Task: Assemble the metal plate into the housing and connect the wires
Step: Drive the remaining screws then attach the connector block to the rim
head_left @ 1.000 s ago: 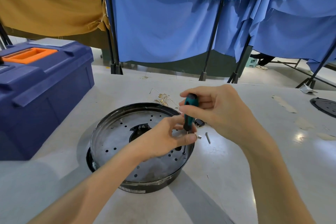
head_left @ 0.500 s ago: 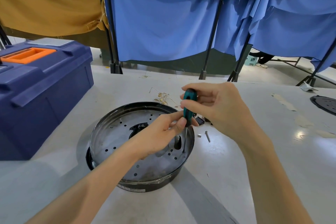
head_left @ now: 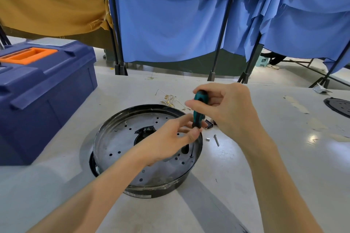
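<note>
While the right hand clasps the screwdriver, the left hand pinches it, tip on metal plate.

On my left I see a navy toolbox with an orange handle inset, sitting on the grey table. Behind the table, blue curtains and a mustard cloth hang on black poles. A dark perforated disc lies at the table's far right edge, and a pale green stool stands beyond.

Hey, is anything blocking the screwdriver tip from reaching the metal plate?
Nothing visible does. The screwdriver shaft runs down to the metal plate near its right rim; the left hand pinches it higher up, clear of the tip.
</note>
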